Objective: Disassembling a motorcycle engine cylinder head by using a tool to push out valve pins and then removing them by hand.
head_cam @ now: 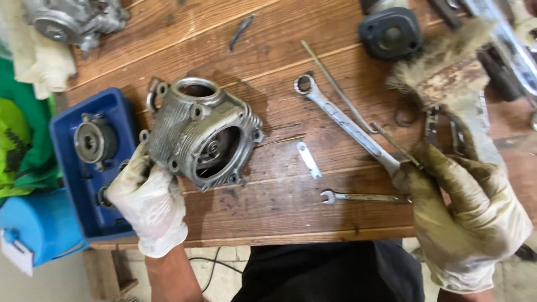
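Note:
My left hand (pixel 146 200), in a dirty white glove, grips the lower left side of a finned grey metal engine cylinder (pixel 198 131) and tilts it on the wooden table (pixel 268 67), its open bore facing me. My right hand (pixel 464 215), also gloved and grimy, holds a worn paintbrush (pixel 450 78) with frayed bristles pointing up and away. Its fingers also lie on the handle end of a large ring spanner (pixel 341 117) and a thin metal rod (pixel 347 95).
A small open-end spanner (pixel 358 197) and a small flat metal piece (pixel 308 159) lie near the table's front edge. A blue tray (pixel 70 179) with round metal parts sits at left. Another engine casting (pixel 72 19) lies far left, a dark cover (pixel 390 32) far right.

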